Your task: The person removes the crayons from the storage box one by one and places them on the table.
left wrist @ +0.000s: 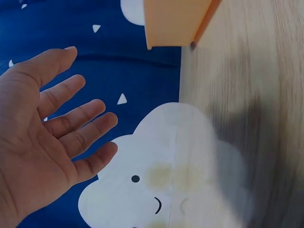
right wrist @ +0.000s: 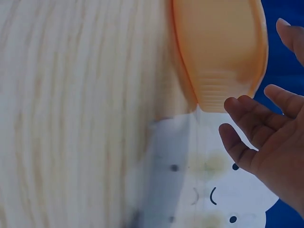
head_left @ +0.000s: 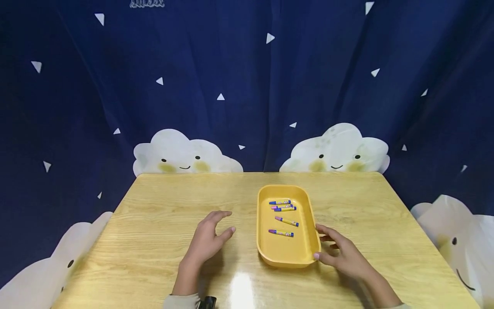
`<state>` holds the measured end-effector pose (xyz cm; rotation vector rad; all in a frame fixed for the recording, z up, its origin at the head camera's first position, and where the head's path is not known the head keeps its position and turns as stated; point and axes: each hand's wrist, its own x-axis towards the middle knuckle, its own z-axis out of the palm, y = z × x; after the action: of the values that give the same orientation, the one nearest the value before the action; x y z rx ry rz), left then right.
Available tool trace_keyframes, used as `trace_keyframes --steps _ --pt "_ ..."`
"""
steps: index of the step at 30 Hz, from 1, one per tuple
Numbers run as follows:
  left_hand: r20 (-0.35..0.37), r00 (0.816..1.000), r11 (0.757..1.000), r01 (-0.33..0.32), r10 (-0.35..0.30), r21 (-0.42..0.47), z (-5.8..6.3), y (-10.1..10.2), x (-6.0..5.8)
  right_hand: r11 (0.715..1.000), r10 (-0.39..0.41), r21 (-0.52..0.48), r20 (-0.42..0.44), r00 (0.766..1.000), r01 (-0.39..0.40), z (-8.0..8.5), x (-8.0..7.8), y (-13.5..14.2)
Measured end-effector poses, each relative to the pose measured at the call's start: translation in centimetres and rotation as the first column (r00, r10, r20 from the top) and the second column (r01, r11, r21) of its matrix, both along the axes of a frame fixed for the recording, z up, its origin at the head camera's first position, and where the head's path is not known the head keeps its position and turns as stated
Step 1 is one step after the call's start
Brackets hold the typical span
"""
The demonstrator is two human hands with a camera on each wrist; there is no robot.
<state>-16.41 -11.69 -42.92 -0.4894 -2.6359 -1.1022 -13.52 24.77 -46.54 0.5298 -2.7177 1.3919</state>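
A yellow plastic tray (head_left: 287,254) sits on the table right of centre, with several crayons in yellow wrappers inside. A reddish-purple crayon (head_left: 281,233) lies nearest the front, a pinkish one (head_left: 287,221) slants behind it, and a blue one (head_left: 279,202) is at the back of the group. My right hand (head_left: 345,257) is at the tray's right side, fingers and thumb extended by the rim; whether they touch it I cannot tell. Left of the tray, my left hand (head_left: 208,240) hovers apart from it, fingers loosely spread and holding nothing.
The wooden table (head_left: 173,197) has a light grain and a glare patch near the front. Behind and beside it hangs a dark blue curtain (head_left: 231,56) printed with white triangles and smiling clouds. A small black object (head_left: 209,302) shows at the left cuff.
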Motion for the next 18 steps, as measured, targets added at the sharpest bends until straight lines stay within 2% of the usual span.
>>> trace_keyframes --steps 5,10,18 --pt "-0.043 0.998 0.999 0.034 -0.033 0.021 -0.3 0.7 -0.8 1.0 0.0 -0.031 0.082 0.997 0.003 -0.4 -0.3 -0.2" --pt "-0.031 0.998 0.998 0.063 -0.062 0.033 -0.4 1.5 -1.4 0.999 -0.012 -0.045 0.163 0.987 0.02 -0.9 -0.2 -0.4" --pt "0.001 0.994 0.992 0.109 -0.109 0.068 0.5 2.8 -2.8 0.998 -0.02 -0.058 0.186 0.982 0.032 -0.9 -0.4 -0.4"
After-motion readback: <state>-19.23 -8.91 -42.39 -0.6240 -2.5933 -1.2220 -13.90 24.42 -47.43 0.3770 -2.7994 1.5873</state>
